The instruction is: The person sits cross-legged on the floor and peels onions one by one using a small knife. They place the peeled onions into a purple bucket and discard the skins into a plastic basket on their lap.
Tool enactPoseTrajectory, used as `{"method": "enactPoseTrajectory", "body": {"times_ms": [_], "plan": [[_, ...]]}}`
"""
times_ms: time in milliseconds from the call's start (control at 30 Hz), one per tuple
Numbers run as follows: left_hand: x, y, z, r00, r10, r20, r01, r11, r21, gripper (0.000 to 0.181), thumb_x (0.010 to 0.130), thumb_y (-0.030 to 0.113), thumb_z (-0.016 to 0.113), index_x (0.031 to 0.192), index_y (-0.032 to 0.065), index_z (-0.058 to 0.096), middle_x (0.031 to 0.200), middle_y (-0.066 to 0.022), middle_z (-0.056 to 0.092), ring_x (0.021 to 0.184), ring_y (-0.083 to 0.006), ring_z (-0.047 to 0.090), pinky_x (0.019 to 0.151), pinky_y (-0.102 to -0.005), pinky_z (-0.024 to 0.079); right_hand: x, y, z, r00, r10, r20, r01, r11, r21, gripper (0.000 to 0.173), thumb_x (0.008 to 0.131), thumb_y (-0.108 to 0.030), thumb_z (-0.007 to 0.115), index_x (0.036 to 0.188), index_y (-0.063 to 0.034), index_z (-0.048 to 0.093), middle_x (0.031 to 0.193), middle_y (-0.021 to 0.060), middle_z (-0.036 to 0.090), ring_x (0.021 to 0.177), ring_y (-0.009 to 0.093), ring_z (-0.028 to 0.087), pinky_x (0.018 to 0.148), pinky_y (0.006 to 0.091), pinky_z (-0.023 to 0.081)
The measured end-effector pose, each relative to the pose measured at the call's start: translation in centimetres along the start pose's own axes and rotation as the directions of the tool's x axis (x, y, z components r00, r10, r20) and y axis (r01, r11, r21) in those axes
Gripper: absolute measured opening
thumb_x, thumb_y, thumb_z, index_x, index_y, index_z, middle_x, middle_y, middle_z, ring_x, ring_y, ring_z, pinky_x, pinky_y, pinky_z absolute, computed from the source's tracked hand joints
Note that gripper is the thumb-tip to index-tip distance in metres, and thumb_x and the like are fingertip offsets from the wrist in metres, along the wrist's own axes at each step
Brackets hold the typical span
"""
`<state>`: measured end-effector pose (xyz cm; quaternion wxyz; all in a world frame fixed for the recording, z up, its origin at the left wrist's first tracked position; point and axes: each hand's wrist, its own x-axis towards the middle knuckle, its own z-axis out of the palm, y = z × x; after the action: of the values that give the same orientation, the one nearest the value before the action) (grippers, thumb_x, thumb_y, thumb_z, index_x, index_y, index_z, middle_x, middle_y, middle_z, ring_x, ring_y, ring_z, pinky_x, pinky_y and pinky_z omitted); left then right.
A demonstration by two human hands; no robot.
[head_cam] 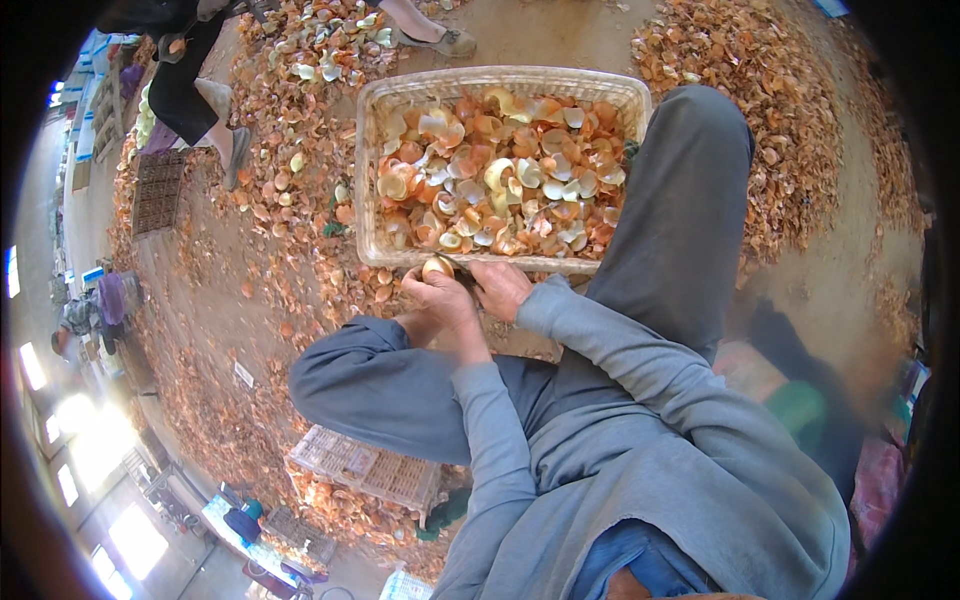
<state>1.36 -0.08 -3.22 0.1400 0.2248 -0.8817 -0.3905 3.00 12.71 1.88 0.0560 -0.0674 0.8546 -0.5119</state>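
An onion (437, 266) with pale flesh showing is in the grip of my left hand (442, 295), close to the near rim of a plastic crate. My right hand (501, 288) is closed around a small knife (450, 260), its dark blade reaching towards the onion; the fingers cover most of the handle. The pale crate (366, 187) lies just beyond both hands and between my knees. Loose brown and whitish onion skins (499, 172) fill it, and whatever lies beneath them is hidden.
Onion skins (780, 112) are heaped at the right, with more skins and onions (281, 180) strewn left. Another person's leg and shoe (238, 154) are at upper left. An overturned crate (367, 457) sits beside my left leg. A dark crate (156, 191) stands farther left.
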Motion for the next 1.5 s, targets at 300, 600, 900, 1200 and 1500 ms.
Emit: {"method": "enactPoseTrajectory", "body": {"times_ms": [300,600,900,1200,1500], "plan": [[2.0,-4.9,1.1,0.964,0.255,0.070,-0.264,0.944,0.196,0.018,0.087,0.007,0.056,0.101,-0.0034,0.060,0.097,-0.0220,0.061,0.092,-0.0406,0.058,0.085,-0.0493,0.047,-0.1,1.5,1.4,0.998,-0.061,-0.009,0.060,0.994,-0.094,0.017,0.086,-0.008,0.062,0.097,0.0011,0.052,0.082,0.0270,0.066,0.082,0.048,0.066,0.069,0.0551,0.052],[1.0,-4.3,1.7,0.979,0.200,-0.027,-0.199,0.980,0.029,0.011,0.087,0.002,0.056,0.096,-0.0024,0.060,0.088,-0.0187,0.060,0.084,-0.0381,0.059,0.079,-0.0473,0.049,1.8,-1.5,-0.4,0.958,0.213,0.193,-0.177,0.966,-0.189,0.019,0.085,-0.008,0.063,0.097,0.0013,0.052,0.081,0.0269,0.068,0.080,0.047,0.068,0.067,0.0544,0.054],[1.1,0.1,0.1,0.994,0.075,-0.080,-0.060,0.984,0.169,0.017,0.088,0.008,0.053,0.097,-0.0023,0.063,0.094,-0.0195,0.067,0.086,-0.0358,0.064,0.081,-0.0437,0.052,-1.5,-3.7,-5.4,0.969,0.182,0.169,-0.140,0.962,-0.233,0.016,0.084,-0.007,0.063,0.096,0.0015,0.055,0.078,0.0295,0.068,0.079,0.046,0.070,0.069,0.0550,0.055],[1.7,3.5,-3.7,0.952,-0.019,0.306,0.133,0.926,-0.354,0.029,0.106,0.023,0.047,0.121,-0.0013,0.054,0.109,-0.0142,0.063,0.093,-0.0216,0.064,0.082,-0.0316,0.056,0.0,-0.4,-4.6,0.965,0.263,0.003,-0.236,0.863,0.447,0.044,0.094,-0.022,0.068,0.127,0.0020,0.054,0.071,0.0154,0.067,0.053,0.027,0.065,0.047,0.0397,0.051],[-0.7,6.5,-1.6,0.906,0.313,0.285,-0.170,0.886,-0.432,0.075,0.080,0.066,0.076,0.109,-0.0017,0.062,0.097,-0.0081,0.064,0.088,-0.0189,0.061,0.079,-0.0328,0.052,1.4,-0.5,-4.6,0.857,0.515,0.028,-0.368,0.573,0.732,0.020,0.093,-0.016,0.066,0.104,0.0000,0.063,0.066,0.0057,0.064,0.049,0.013,0.058,0.041,0.0303,0.043]]}}
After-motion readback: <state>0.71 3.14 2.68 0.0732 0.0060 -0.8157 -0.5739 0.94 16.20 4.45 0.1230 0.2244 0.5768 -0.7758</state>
